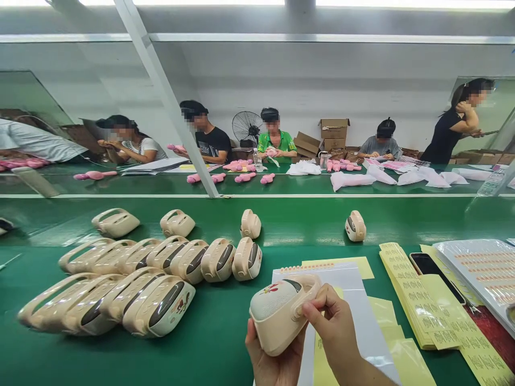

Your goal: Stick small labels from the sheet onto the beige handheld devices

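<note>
My left hand [273, 364] cups a beige handled speaker-like device [277, 311] from below, low in the middle of the view. My right hand [332, 321] is pinched against the device's right end, fingers pressed together at its handle; what lies under the fingertips is hidden. Under both hands lie a white sheet [346, 284] and yellow label backing sheets [426, 308].
Two rows of the same beige devices [169, 262] stand on the green table [201, 343] at left; single ones [355, 226] sit on the belt beyond. A dark phone [432, 268] and sticker sheets [483, 268] lie at right. Several people work across the far bench with pink items [241, 177].
</note>
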The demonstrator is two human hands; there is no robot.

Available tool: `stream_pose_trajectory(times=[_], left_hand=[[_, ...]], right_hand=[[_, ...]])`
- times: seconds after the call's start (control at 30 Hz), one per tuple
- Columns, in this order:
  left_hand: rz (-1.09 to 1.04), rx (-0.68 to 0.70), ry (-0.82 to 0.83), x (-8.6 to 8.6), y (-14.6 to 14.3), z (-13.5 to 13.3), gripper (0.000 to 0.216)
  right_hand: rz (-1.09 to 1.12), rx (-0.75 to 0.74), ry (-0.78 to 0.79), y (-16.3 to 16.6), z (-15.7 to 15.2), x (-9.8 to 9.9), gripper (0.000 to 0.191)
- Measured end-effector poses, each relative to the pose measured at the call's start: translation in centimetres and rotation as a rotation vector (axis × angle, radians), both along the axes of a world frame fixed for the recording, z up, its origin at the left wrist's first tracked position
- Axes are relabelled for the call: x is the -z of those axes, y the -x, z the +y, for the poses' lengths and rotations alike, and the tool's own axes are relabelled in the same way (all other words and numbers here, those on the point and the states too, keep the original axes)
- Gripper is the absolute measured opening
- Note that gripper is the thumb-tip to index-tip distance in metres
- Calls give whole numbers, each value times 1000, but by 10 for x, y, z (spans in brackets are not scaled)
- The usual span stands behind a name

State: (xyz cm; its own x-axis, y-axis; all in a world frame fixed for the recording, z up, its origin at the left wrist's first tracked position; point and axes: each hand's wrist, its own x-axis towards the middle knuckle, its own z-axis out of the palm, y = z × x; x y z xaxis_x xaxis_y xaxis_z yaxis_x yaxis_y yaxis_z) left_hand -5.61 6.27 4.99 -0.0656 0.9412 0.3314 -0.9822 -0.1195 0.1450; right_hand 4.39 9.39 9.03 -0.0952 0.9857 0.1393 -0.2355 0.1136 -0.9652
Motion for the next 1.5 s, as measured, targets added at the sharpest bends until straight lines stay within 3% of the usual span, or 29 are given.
stream_pose_trajectory(times=[0.2, 0.43, 0.7, 0.8, 0.9, 0.93, 1.13, 1.23, 1.33, 1.4, 1.47, 1.5], left_hand=[[-57, -26, -4, 4, -3, 0, 43], [-73, 4, -40, 11, -4, 1, 47], [91, 26, 53, 10, 3, -2, 38], [70, 3, 25, 7, 1, -2, 38], [49, -8, -17, 4, -3, -1, 43], [58, -10, -24, 4, -4, -1, 45], [138, -29, 38, 10, -2, -2, 50], [172, -8, 60, 16, 5, -5, 48], [329, -29, 200, 17, 13, -9, 42], [574, -170, 267, 13, 17, -11, 65], [879, -378, 251, 7, 21, -13, 97], [1029, -431, 217, 5, 23, -13, 103]], right_hand=[[-25, 91, -42, 6, -6, -5, 21], [-124, 186, -220, 7, -2, 12, 21], [-251, 221, -334, 7, -3, 11, 21], [-282, 156, -233, 3, 0, 5, 12], [-193, 81, -26, -1, 3, -1, 53], [-152, 54, 19, -2, 4, -1, 58], [-88, -52, 88, -9, 18, 6, 35], [-60, -64, 158, -22, 30, -2, 34], [-4, -28, 108, -36, 35, -22, 38], [-11, -114, 68, -42, 33, -36, 38], [-52, -244, 63, -43, 28, -46, 33], [-78, -298, 66, -42, 25, -49, 30]])
